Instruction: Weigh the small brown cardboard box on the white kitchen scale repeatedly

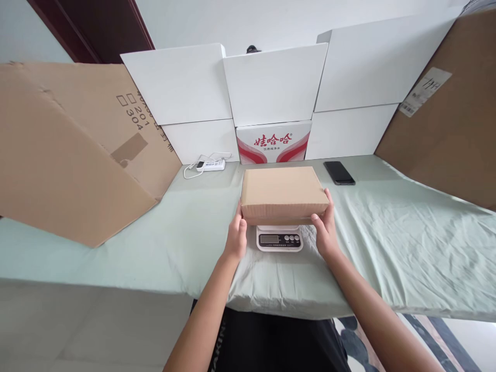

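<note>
Low in the frame, two bare forearms reach up to centre, where the left hand (235, 238) and right hand (325, 231) are pressed against opposite near corners of one cardboard box (284, 192), fingers wrapped on its sides. The box is plain tan, flat and rectangular, closed, unmarked on top. It sits over a single white digital scale (279, 238), whose display and buttons peek out just below it, all on a pale green sheet (387, 243). Farther up, one black phone (339, 172) lies right of centre and one white power strip (211, 165) left of centre. Behind stand a red-and-white printed carton (274, 142) and white boxes (182, 82); two large brown cardboard sheets (65, 150) flank the frame's left and right edges.
</note>
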A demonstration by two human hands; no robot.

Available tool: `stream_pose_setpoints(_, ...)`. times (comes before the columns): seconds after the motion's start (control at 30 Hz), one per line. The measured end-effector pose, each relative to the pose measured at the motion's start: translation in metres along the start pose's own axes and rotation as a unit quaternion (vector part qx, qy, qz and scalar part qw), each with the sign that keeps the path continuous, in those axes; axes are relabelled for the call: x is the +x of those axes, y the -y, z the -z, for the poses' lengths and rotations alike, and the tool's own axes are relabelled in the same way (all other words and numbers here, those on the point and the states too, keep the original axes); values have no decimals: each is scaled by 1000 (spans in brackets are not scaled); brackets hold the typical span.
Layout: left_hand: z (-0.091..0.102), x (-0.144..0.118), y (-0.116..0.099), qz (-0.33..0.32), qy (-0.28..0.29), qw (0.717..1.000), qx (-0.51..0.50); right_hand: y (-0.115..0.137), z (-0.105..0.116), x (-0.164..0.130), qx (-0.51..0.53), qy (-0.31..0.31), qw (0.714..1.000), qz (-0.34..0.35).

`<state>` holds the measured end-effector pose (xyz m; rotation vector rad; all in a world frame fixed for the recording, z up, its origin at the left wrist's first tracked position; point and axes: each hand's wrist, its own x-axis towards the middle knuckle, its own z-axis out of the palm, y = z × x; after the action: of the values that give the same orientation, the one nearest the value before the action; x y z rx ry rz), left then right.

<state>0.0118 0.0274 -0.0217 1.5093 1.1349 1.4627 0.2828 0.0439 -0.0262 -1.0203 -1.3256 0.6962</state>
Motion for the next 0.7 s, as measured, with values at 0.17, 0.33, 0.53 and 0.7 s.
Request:
stream_pose_setpoints(0.17, 2, 1, 9, 1, -41, 997, -67, -7, 7, 5, 58, -48, 997, 0)
stream_pose_setpoints(0.33, 1, 1, 12, 11, -44, 995, -85, -9, 7, 6, 104, -58, 992, -39)
stream_pose_setpoints(0.53, -1, 0, 6, 0, -17, 998, -62, 4, 4, 3, 71, -37, 997, -18)
stream_pose_setpoints(0.7, -2, 1, 0, -16, -5, 999, -34, 14, 3, 2, 6, -19, 1000, 18)
